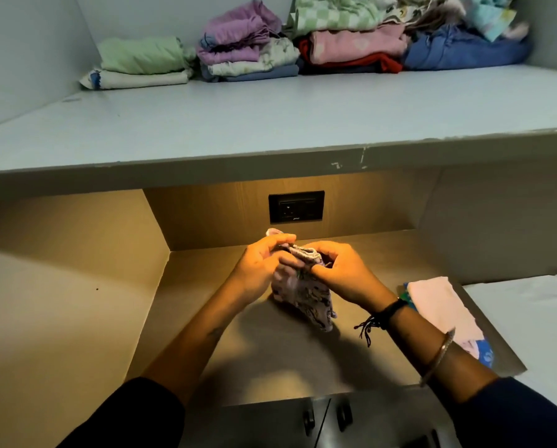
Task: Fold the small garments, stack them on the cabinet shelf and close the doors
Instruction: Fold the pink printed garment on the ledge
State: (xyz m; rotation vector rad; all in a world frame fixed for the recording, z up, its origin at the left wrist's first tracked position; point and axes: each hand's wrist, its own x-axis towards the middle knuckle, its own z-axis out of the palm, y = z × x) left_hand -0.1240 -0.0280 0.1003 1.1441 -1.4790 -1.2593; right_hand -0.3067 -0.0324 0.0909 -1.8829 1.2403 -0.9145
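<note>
Here, the left hand [261, 265] and right hand [338, 270] both pinch the top edge of a small patterned garment [306, 295] above the lit counter [270, 354] (folded stacks [248, 50] already on the shelf [270, 118]). Light and limp; likely best gripped at hems or corners.

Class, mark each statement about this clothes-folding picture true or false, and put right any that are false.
1. The left hand and right hand both grip the patterned garment. True.
2. The upper shelf is bare. False: folded clothes lie in stacks along its back.
3. A black wall socket sits behind the hands. True.
4. The pink cloth lies left of the hands. False: it lies to the right, beside the right forearm.
</note>
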